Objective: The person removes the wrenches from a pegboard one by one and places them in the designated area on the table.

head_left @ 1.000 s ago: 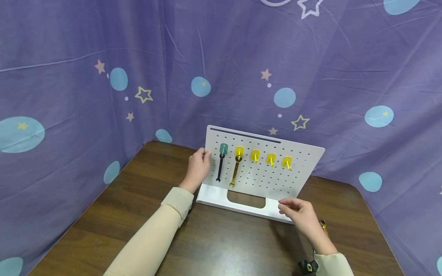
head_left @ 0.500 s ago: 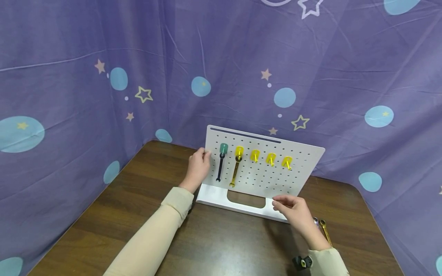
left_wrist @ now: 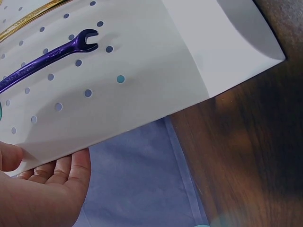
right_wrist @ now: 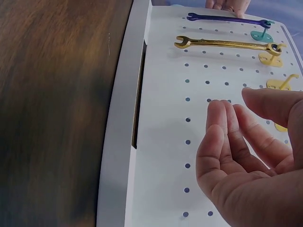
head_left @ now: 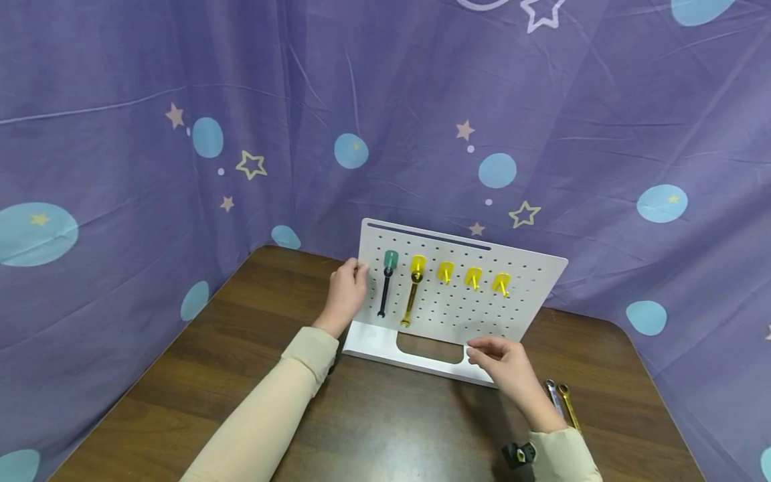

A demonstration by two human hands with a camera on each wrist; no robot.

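Note:
A white pegboard [head_left: 530, 268] stands tilted back on its white base. My left hand [head_left: 343, 294] grips its left edge, thumb in front and fingers behind, as the left wrist view shows. Close to that hand, a dark purple wrench [left_wrist: 52, 54] hangs from a green hook [head_left: 391, 258]. A gold wrench [right_wrist: 227, 44] hangs beside it on a yellow hook [head_left: 418, 263]. My right hand [head_left: 506, 371] hovers before the board's lower right part, fingers loosely bent and thumb apart, holding nothing in the right wrist view.
Several more yellow hooks, such as the middle hook [head_left: 472, 278], bear nothing. On the brown table [head_left: 385, 428], a silver wrench [head_left: 554, 395] and another gold wrench [head_left: 569, 405] lie right of my right forearm. A purple curtain [head_left: 409, 181] hangs behind the table.
My right hand has drifted left along the front of the board's base, baring the silver wrench and more of the gold one on the table. My left hand keeps its grip in place.

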